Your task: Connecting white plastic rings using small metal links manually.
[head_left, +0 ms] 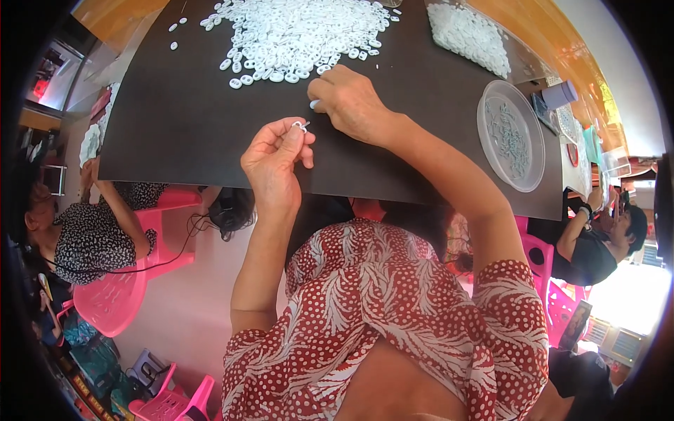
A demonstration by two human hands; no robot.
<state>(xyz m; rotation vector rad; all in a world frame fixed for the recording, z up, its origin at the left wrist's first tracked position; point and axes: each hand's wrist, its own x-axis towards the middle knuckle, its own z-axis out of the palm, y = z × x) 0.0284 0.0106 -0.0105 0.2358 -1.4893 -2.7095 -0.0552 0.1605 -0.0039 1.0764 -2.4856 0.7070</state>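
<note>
Left hand [275,158]: hung above the table [182,133] near its front edge; thumb and forefinger pinched together on a small white piece [300,127], the other fingers bent.
Right hand [351,102]: extended in from the right, elbow bent, knuckles up; fingers curled down beside the pile [295,35] (a pale bit [314,104] showed at them, though whether gripped I could not tell).
Pile: lay beyond both hands.

Pieces [302,35] lie at the far side of the counter [175,126], a bag [467,38] to their right. Nearer, at the right end, a tray [536,146] holds small parts [510,140].
</note>
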